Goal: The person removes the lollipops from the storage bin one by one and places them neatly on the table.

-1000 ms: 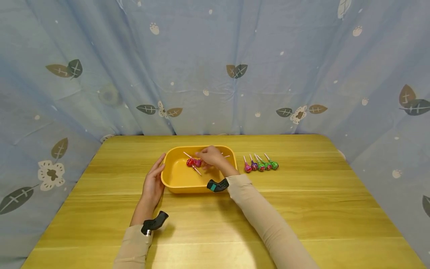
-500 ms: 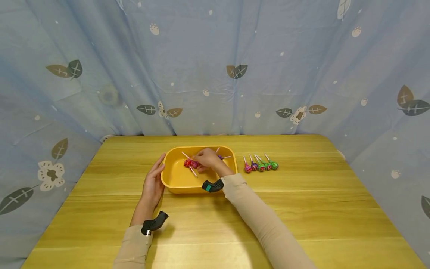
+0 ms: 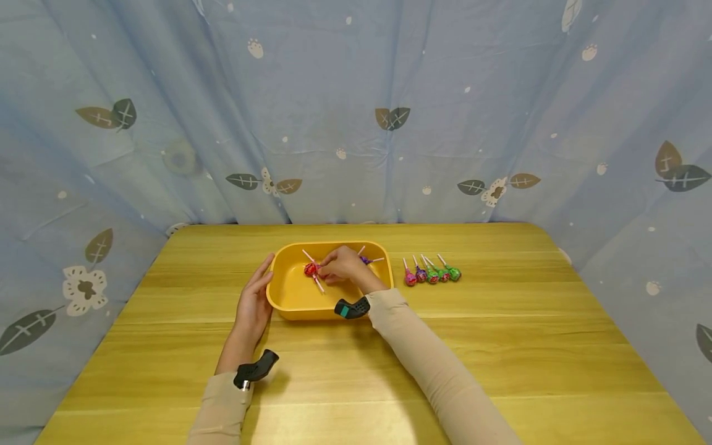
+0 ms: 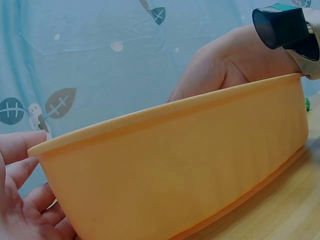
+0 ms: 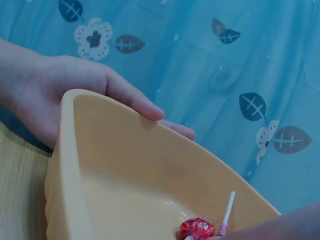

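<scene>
In the head view, our left hand [image 3: 254, 304] lay unclenched against the yellow tub [image 3: 292, 292] on the desk [image 3: 500, 346], and our right hand [image 3: 345, 264], inside, pinched a pink lollipop [image 3: 318, 266] beside a red lollipop [image 3: 309, 270]; five lollipops [image 3: 432, 278] lay right of the tub. From the left wrist, the tub hid that pinch. From the right wrist, our left fingers [image 5: 132, 100] touched the rim [image 5: 220, 168].

A broad table of yellowish, streaky-grained wood [image 3: 534, 327], its far corners rounded, carries a yellow, rounded-rectangular plastic tub [image 3: 300, 298] just left of middle. Right of it — apart from the tub — five round, foil-bright lollipops on white sticks [image 3: 432, 278] lie side by side, sticks pointing far: pink, purple, then greenish.
</scene>
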The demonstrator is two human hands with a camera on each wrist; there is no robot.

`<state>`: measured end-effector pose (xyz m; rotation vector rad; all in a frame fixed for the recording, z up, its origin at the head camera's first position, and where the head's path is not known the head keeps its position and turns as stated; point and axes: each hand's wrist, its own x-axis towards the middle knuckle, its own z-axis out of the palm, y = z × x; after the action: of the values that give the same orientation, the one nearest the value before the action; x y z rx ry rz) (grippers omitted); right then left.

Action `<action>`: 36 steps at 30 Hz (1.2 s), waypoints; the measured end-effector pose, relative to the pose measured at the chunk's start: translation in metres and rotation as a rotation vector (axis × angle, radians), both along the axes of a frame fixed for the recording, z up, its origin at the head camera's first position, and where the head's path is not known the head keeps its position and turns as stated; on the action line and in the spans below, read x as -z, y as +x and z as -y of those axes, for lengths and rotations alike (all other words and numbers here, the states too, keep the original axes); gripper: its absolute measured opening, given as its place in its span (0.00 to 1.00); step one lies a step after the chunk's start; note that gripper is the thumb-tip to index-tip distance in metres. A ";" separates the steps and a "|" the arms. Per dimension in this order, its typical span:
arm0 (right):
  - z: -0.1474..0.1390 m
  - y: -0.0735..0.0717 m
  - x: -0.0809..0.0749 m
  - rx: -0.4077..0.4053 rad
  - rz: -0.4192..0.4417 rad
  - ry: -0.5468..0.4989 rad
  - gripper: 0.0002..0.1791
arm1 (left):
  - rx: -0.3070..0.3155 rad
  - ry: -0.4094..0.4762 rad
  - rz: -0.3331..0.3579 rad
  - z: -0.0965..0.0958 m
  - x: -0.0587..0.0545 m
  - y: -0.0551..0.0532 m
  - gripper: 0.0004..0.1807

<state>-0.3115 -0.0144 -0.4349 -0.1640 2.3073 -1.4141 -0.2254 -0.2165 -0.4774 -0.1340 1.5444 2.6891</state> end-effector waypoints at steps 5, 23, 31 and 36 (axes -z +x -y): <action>-0.004 0.001 -0.005 -0.011 0.011 -0.043 0.09 | -0.001 -0.001 0.002 0.000 -0.001 0.000 0.27; -0.048 0.018 -0.020 -0.003 0.038 -0.297 0.14 | 0.005 -0.014 0.017 -0.002 -0.006 0.003 0.28; -0.080 0.030 -0.030 -0.021 0.018 -0.319 0.16 | -0.003 -0.005 0.022 0.000 -0.004 0.003 0.28; -0.100 0.037 -0.036 0.007 0.003 -0.334 0.18 | -0.007 0.002 0.018 -0.001 -0.004 0.003 0.27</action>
<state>-0.2743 0.0860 -0.3990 -0.2515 2.0543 -1.7923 -0.2227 -0.2154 -0.4734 -0.1637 1.5394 2.6873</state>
